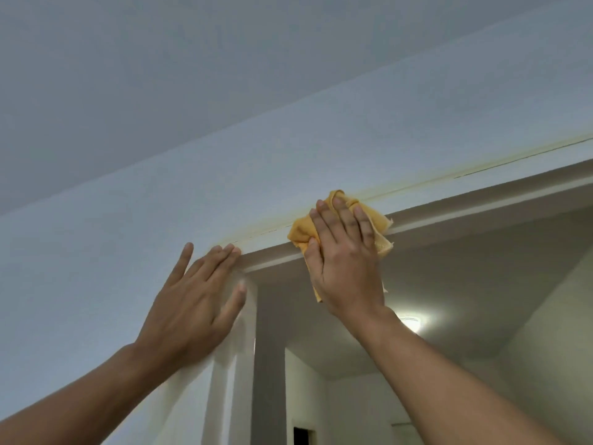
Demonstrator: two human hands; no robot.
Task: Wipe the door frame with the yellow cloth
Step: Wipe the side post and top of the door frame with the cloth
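Note:
The white door frame [449,191] runs from the upper left corner of the doorway up to the right edge of the view. My right hand [345,258] presses the bunched yellow cloth [301,231] flat against the top rail of the frame, a little to the right of its left corner. Parts of the cloth stick out above, left and right of my fingers. My left hand [195,300] lies open and flat on the frame's upper left corner, fingers spread, holding nothing.
A pale wall [128,220] surrounds the doorway and meets the ceiling [160,75] above. Yellowish marks run along the frame's top seam. Through the doorway a lit ceiling lamp [410,322] glows in the room beyond, with a dark opening [303,436] low down.

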